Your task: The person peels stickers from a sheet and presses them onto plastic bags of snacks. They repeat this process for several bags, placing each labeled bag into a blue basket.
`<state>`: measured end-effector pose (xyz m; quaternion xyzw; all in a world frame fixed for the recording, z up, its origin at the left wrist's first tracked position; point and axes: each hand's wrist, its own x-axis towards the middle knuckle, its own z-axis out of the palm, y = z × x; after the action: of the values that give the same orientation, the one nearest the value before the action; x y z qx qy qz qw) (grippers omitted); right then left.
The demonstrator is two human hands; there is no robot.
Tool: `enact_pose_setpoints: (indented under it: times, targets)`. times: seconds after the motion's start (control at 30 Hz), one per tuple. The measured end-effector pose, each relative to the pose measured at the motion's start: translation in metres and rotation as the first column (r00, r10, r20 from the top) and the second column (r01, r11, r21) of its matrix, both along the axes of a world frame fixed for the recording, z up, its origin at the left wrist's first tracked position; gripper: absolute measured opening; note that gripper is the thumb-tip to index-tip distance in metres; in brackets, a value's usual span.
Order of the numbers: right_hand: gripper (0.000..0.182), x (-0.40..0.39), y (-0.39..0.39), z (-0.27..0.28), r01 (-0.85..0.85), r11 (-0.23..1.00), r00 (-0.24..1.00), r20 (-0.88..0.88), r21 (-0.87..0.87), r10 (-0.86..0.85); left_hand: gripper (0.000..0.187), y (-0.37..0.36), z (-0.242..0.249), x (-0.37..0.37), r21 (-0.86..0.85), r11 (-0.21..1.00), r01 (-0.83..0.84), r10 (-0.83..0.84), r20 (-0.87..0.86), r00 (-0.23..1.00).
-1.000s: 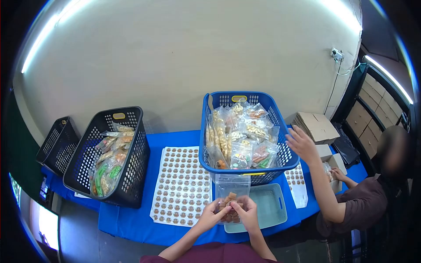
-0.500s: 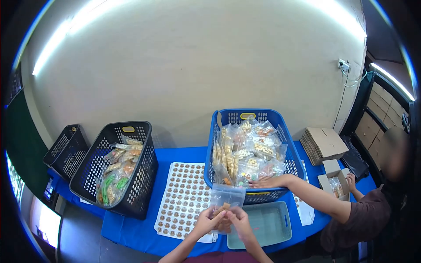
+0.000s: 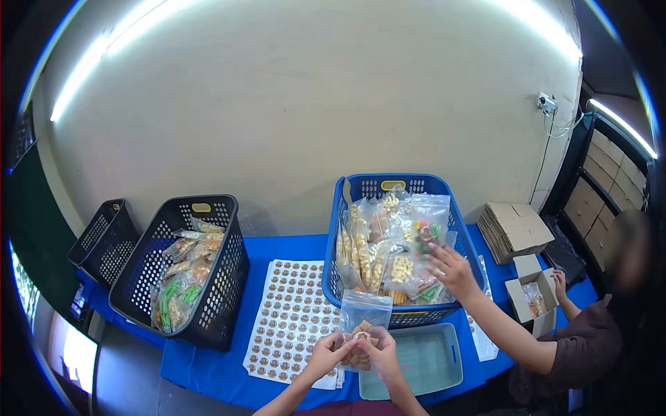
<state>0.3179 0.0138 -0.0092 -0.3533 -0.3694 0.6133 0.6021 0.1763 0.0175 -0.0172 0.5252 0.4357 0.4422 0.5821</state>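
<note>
A clear zip bag (image 3: pixel 365 315) with brown snack pieces in its lower part is held upright near the front edge of the table. My left hand (image 3: pixel 329 355) pinches its left side, and my right hand (image 3: pixel 383 352) grips the right side, thumbs close together over the front. Just behind the bag stands a blue basket (image 3: pixel 413 319) full of bagged snacks. Sheets of round brown stickers (image 3: pixel 288 319) lie to the left of my hands. A pale green tray (image 3: pixel 454 374) is to their right, partly behind my right hand.
A co-worker's hand (image 3: pixel 452 269) reaches over the blue basket; their other hand (image 3: pixel 559 286) touches a small carton (image 3: pixel 518 299). Flattened cardboard (image 3: pixel 517 229) lies behind. A black basket (image 3: pixel 236 281) with bagged snacks stands left, beside another black basket (image 3: pixel 83 243).
The bag has tilted more upright and shifted slightly right in my hands, showing more snack pieces. The co-worker's hand has lifted from the blue basket's front, where a bag with colourful pieces now shows.
</note>
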Motion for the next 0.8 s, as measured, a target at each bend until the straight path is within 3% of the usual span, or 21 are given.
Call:
enact_pose_setpoints:
  times: [0.23, 0.33, 0.53, 0.8]
  targets:
    - [0.028, 0.003, 0.004, -0.011, -0.109, 0.993, 0.986, 0.13, 0.037, 0.104, 0.019, -0.005, -0.001, 0.003, -0.016, 0.987, -0.162, 0.162, 0.051, 0.985]
    - [0.029, 0.0, 0.002, -0.005, -0.165, 0.986, 0.984, 0.075, 0.014, 0.164, 0.018, -0.003, -0.007, 0.002, -0.057, 0.964, -0.26, 0.264, 0.086, 0.961]
    - [0.029, 0.0, 0.005, -0.015, -0.181, 0.984, 0.975, 0.13, 0.005, 0.179, 0.018, 0.0, -0.019, -0.006, 0.02, 0.978, -0.209, 0.206, 0.104, 0.973]
    - [0.013, -0.002, 0.006, -0.005, 0.047, 0.995, 0.976, 0.206, 0.092, -0.066, 0.025, -0.002, 0.003, 0.001, 0.03, 0.999, -0.023, 0.02, 0.094, 0.995]
